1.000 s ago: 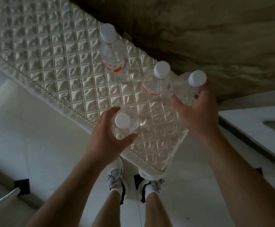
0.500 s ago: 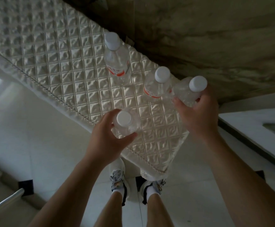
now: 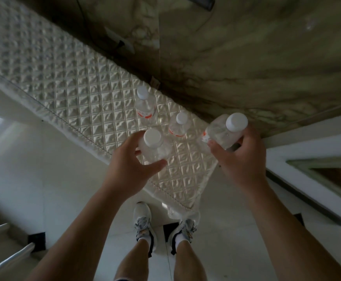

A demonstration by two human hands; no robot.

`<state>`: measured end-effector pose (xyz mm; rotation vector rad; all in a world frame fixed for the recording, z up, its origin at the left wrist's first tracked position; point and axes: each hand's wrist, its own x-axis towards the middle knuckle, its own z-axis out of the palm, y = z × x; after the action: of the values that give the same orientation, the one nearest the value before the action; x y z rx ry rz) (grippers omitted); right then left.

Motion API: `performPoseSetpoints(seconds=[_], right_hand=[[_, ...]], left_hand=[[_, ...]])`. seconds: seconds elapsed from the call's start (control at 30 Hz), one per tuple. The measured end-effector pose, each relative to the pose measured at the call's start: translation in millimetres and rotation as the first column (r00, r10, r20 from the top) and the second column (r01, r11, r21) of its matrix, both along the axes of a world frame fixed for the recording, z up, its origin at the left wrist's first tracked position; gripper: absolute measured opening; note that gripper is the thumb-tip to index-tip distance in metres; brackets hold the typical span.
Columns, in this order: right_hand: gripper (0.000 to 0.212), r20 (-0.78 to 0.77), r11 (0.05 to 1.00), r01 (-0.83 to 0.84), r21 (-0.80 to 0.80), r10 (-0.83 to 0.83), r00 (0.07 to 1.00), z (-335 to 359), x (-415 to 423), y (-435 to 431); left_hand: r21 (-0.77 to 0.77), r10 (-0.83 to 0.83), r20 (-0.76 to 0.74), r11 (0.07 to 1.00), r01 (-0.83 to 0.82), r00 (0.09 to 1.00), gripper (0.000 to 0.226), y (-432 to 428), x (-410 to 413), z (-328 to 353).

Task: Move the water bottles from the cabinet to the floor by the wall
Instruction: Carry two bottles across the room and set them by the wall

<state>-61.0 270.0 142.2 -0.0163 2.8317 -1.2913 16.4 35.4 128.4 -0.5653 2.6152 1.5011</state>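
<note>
Quilted cover (image 3: 74, 94) runs along a marble wall (image 3: 246, 57). At its front edge the left hand (image 3: 129, 169) grips the near bottle (image 3: 155, 147). The right hand (image 3: 240, 159) grasps the tilted bottle (image 3: 222, 130) at its right end. Between them, farther back, the back bottle (image 3: 146, 108) and the middle bottle (image 3: 178, 125) stand upright.

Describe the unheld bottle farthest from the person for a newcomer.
Find the quilted silver cover along the marble wall; four white-capped bottles cluster near its right end. The far bottle stands at the cluster's back left, red label showing. It stands unheld, farther back than the other free bottle.
</note>
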Motion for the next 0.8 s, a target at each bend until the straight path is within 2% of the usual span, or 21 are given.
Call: performPoseSetpoints(seconds=[0.37,0.57,0.8], right_hand=[[0.051,-0.093,0.995,-0.071,-0.063,0.065,0.994,167,18,-6],[0.047,-0.132,0.986,-0.153,-0.068,0.143,0.981,240,24,-4],[0.056,-0.194,0.952,-0.300,-0.055,0.285,0.939,291,34,-5]], left_hand=[[-0.006,-0.058,-0.124,0.998,0.058,0.991,0.072,-4,-7,162],[-0.030,-0.033,-0.156,0.999,0.028,0.987,0.068,-5,4,230],[-0.026,0.062,-0.203,0.997,-0.069,0.977,0.069,-5,27,284]])
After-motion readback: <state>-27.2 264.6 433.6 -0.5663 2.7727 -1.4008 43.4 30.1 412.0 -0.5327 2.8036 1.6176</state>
